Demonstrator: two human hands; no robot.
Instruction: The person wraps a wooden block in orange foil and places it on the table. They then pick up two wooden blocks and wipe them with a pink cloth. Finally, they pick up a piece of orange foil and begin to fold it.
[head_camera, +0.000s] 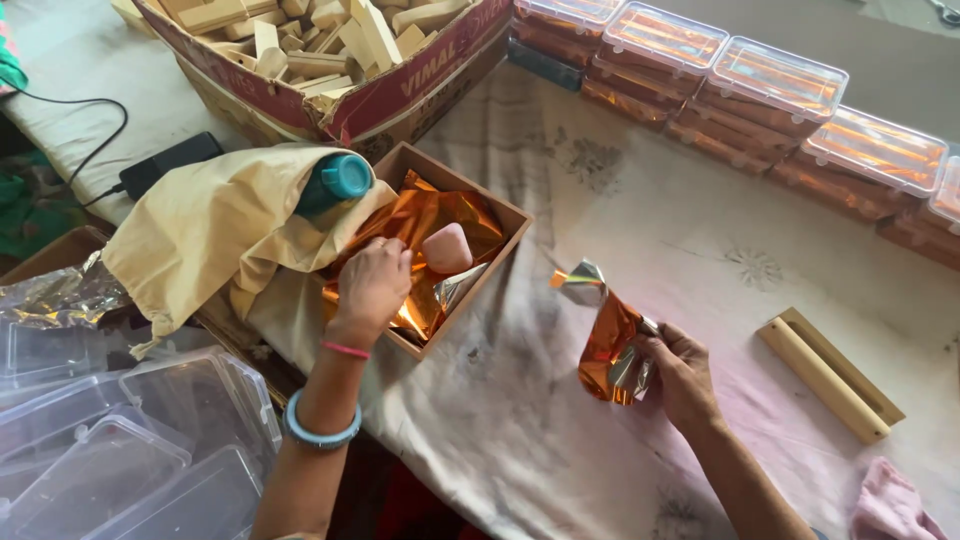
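My left hand (372, 285) reaches into a small brown box (512, 222) lined with orange foil (425, 225) and grips a pink soap-like block (447, 248). My right hand (680, 372) holds a crumpled sheet of orange and silver foil (608, 345) just above the cloth-covered table (620, 220). The two hands are well apart, the box to the left and the held foil to the right.
A cardboard carton of wooden blocks (330, 50) stands at the back. Stacked clear lidded cases with orange contents (760, 95) line the back right. A teal-capped bottle in a tan bag (335, 182), empty clear cases (130, 450), two wooden bars (828, 372), a pink cloth (890, 505).
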